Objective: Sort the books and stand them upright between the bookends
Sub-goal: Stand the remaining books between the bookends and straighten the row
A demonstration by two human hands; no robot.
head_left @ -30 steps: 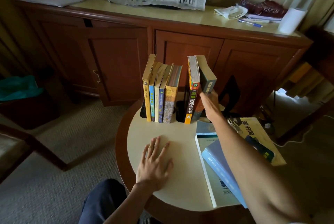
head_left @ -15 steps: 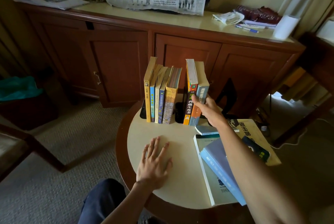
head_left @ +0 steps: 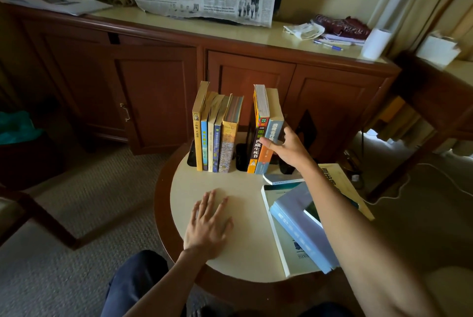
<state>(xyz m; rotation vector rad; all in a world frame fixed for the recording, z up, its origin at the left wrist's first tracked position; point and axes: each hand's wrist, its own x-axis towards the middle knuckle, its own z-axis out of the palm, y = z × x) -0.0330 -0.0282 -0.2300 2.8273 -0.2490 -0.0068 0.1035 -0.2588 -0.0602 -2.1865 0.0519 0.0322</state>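
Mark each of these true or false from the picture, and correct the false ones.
1. The left hand lies flat on the round table. True.
2. The right hand holds a pen. False: it grips the blue-spined book.
3. Five books stand in the left group. True.
4. All books are already upright. False: the pale blue book and others lie flat.

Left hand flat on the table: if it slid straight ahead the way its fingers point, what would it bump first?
Probably the left row of upright books. The left hand points up the bare table towards them, though depth is hard to judge.
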